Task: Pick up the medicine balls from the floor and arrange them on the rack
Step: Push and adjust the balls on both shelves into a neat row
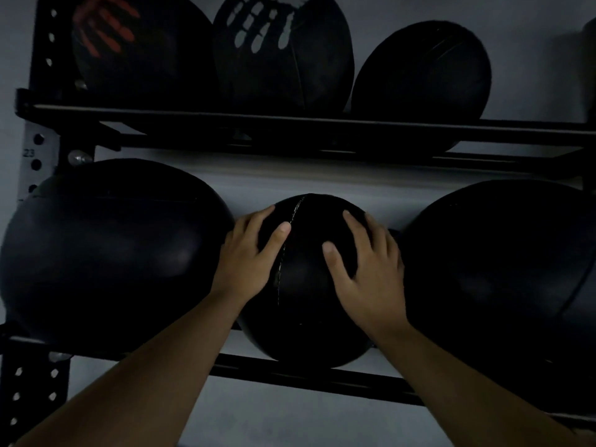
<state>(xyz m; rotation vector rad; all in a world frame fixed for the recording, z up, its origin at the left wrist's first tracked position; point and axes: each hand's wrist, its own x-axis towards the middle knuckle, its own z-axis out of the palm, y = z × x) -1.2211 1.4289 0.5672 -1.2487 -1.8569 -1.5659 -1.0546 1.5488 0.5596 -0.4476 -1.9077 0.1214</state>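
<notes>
Two hands, the left hand (pixel 248 256) and right hand (pixel 364 269), press flat and spread on the small medicine ball (pixel 306 285) sitting on the rack (pixel 290 372). It looks heavy and smooth, so hold both sides.

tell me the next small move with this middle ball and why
Probably let go and draw both hands back. The middle ball already sits on the lower rail between two bigger balls, with the left hand and right hand flat on its sides.

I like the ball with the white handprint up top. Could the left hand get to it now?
Probably not yet: the left hand is holding the middle ball, though nothing blocks the white handprint ball above.
</notes>
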